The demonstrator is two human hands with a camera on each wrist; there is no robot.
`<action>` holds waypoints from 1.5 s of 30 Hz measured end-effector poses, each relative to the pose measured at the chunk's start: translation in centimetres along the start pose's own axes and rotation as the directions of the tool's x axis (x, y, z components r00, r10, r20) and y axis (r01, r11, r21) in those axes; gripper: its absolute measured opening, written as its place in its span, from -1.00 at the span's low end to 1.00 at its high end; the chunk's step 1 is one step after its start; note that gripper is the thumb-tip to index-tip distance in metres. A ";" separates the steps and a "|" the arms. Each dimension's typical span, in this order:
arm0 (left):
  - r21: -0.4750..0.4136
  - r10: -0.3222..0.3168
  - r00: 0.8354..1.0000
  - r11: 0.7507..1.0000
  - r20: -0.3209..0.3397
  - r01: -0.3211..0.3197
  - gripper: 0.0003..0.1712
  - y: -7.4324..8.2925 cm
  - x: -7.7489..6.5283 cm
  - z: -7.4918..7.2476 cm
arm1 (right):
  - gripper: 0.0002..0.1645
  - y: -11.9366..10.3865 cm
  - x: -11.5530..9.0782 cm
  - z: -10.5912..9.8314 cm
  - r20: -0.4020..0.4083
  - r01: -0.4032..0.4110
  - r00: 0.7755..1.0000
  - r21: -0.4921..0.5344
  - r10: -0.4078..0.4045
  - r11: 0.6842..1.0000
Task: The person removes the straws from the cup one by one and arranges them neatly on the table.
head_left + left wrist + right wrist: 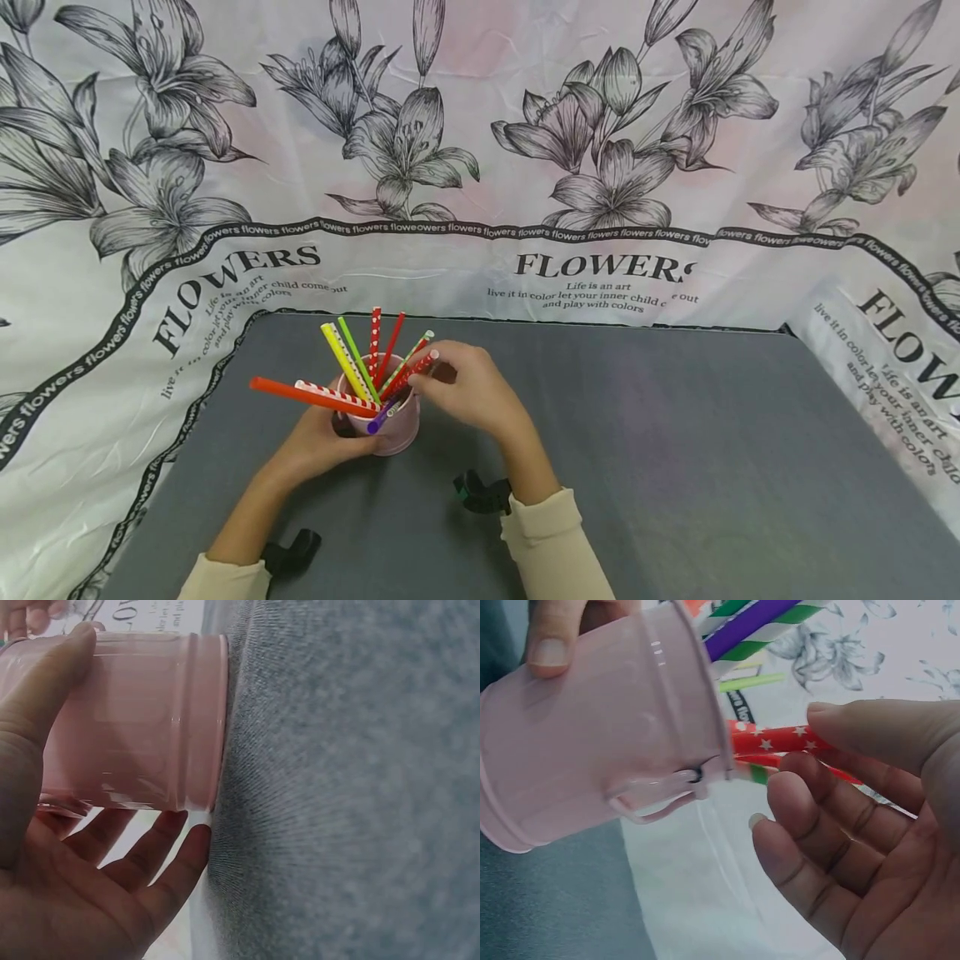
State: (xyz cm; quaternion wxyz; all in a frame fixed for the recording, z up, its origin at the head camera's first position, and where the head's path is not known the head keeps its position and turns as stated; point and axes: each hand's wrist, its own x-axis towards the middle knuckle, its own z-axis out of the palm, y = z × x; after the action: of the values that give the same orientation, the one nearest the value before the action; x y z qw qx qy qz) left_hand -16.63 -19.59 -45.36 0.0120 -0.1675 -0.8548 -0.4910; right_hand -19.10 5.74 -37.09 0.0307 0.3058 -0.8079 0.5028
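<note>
A small pink metal pail (402,429) stands on the dark table, packed with colourful straws leaning several ways. My left hand (311,446) grips it from the left, thumb along the near side and fingers round the other, as the left wrist view shows. At its right rim my right hand (472,392) pinches a red straw with white stars (780,740) between thumb and fingertips; the straw's lower end is hidden inside the pail. Beside it, a purple straw (378,421) leans out toward the front. An orange-red straw (300,394) sticks out far left, over my left hand.
The grey tabletop (675,450) stretches away to the right. A white flower-printed cloth (465,275) rises behind the table and along its sides. Black wrist mounts (483,493) jut from both wrists near the cream sleeves (555,542).
</note>
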 end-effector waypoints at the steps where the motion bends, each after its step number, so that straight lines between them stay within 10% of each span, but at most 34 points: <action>1: 0.001 -0.004 1.000 1.000 0.000 0.004 -0.03 0.0 0.0 0.0 | -0.85 -0.1 0.0 -0.1 -0.015 0.013 1.000 0.007 -0.013 1.000; 27: 0.030 -0.082 0.997 0.996 0.017 0.081 0.03 0.2 -0.3 0.3 | -0.79 -2.6 -1.0 -2.7 -0.168 0.130 0.982 0.290 -0.083 0.948; 45: 0.000 -0.061 0.998 0.998 0.026 0.061 0.02 0.1 -0.2 0.2 | -0.53 -2.5 -1.5 -4.7 -0.458 0.150 0.886 0.429 0.071 0.891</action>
State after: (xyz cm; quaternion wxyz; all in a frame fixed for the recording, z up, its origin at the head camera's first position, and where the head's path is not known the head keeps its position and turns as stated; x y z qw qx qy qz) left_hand -16.36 -19.37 -45.42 -0.0142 -0.1476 -0.8594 -0.4894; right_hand -17.75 9.58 -33.37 0.1603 0.1928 -0.6311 0.7341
